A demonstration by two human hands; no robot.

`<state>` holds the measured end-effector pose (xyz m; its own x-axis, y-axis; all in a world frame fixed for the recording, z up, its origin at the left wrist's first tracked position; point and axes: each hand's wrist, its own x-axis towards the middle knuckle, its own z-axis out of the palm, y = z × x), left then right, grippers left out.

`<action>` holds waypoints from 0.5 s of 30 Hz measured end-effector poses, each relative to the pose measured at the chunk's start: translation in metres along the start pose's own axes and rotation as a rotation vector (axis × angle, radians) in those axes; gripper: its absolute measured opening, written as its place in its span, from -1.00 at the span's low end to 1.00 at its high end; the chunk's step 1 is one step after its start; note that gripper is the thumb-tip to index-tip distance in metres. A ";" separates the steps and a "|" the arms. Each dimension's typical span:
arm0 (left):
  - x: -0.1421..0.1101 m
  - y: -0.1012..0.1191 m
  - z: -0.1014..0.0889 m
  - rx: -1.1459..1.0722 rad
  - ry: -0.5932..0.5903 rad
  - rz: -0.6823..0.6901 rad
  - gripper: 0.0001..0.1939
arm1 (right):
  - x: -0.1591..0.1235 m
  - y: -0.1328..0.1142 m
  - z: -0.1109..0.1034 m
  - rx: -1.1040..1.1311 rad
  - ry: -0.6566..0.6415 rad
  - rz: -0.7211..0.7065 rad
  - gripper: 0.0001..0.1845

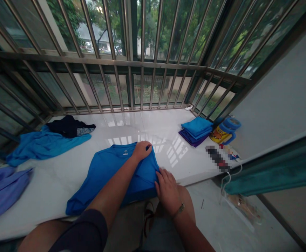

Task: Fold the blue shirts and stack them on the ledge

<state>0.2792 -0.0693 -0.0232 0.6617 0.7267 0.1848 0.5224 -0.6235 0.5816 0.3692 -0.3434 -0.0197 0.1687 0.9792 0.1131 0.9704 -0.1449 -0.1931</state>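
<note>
Blue tee [110, 175] lying flat on white sill [153, 122], folded over at the near side, neck label [126, 152] up. Left hand [141, 150] closed, pinching the far edge; right hand [167, 190] half open, fingers [159, 175] pressed on the folded side. Two-point hold on the fold line suits a straight edge. Label too small to read; print on yellow tub [219, 135] beside stacked blue cloths [196, 129] also unreadable
</note>
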 end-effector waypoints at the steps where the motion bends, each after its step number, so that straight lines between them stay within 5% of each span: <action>1: 0.000 -0.001 0.000 -0.005 0.008 -0.009 -0.77 | -0.002 -0.001 0.004 0.004 0.009 -0.013 -0.50; 6: 0.001 -0.005 0.001 -0.052 -0.005 -0.004 -0.59 | -0.003 0.003 0.012 0.006 0.105 -0.017 -0.70; 15: 0.008 -0.016 0.002 -0.114 -0.041 0.043 -0.80 | 0.011 -0.006 0.010 0.091 0.110 -0.164 -0.91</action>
<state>0.2777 -0.0542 -0.0324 0.7046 0.6863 0.1804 0.4301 -0.6152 0.6607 0.3635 -0.3299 -0.0272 0.0322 0.9665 0.2547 0.9678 0.0336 -0.2496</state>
